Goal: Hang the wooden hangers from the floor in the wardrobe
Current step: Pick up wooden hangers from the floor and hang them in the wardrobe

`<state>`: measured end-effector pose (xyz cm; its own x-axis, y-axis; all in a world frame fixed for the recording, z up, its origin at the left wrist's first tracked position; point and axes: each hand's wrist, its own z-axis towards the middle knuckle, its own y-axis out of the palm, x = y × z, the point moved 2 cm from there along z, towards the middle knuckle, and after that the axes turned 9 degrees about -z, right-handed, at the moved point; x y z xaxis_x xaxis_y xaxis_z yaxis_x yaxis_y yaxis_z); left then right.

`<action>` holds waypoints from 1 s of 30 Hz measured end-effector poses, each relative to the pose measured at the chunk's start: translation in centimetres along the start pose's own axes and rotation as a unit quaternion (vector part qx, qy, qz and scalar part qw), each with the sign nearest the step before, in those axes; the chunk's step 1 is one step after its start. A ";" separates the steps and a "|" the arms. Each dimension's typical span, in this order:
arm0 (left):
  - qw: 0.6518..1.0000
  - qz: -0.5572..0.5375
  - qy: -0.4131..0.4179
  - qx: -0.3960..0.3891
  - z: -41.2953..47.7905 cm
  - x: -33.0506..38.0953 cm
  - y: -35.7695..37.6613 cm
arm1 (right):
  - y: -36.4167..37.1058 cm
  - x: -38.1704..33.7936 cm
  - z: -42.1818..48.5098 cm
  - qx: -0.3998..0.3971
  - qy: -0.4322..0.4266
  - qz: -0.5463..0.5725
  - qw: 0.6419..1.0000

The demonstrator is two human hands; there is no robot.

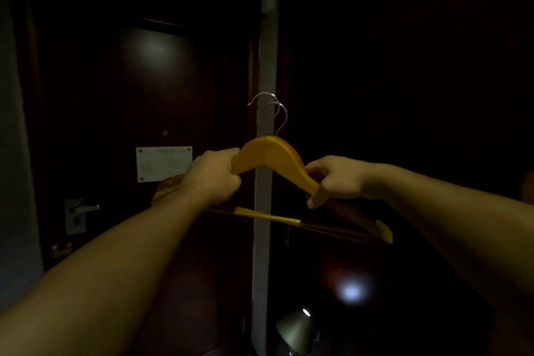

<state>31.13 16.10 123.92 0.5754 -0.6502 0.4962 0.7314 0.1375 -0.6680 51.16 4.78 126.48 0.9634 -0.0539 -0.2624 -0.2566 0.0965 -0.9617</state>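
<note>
Wooden hangers (271, 157) are held up in front of me at chest height, stacked together, with two metal hooks (273, 111) pointing up. My left hand (212, 176) grips the left shoulder of the hangers. My right hand (336, 179) grips the right shoulder. The lower bar (268, 216) runs between and below my hands, and the right tip (385, 233) pokes out past my right wrist. The wardrobe interior to the right is too dark to make out.
A dark door (156, 95) with a white notice (163, 163) and a metal handle (83, 208) stands at the left. A pale wall strip (264, 211) divides it from a dark panel at the right. A lamp shade (297, 326) sits low in the middle.
</note>
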 end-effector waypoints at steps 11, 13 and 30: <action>0.979 -0.179 0.064 -0.079 -4.8 9.2 5.9 | -0.9 1.8 -11.7 0.213 0.138 -0.017 0.967; 0.974 -0.188 0.080 -0.096 -5.8 12.1 7.2 | -1.5 3.0 -14.7 0.222 0.174 -0.021 0.959; 0.923 -0.240 0.231 -0.193 -18.3 41.8 17.4 | -8.9 17.5 -43.8 0.234 0.380 -0.041 0.894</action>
<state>61.21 -22.32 122.92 -0.0635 -0.8289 0.5558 0.6254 -0.4671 -0.6251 66.90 -40.51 126.95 0.6021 -0.7220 -0.3407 0.0447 0.4566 -0.8886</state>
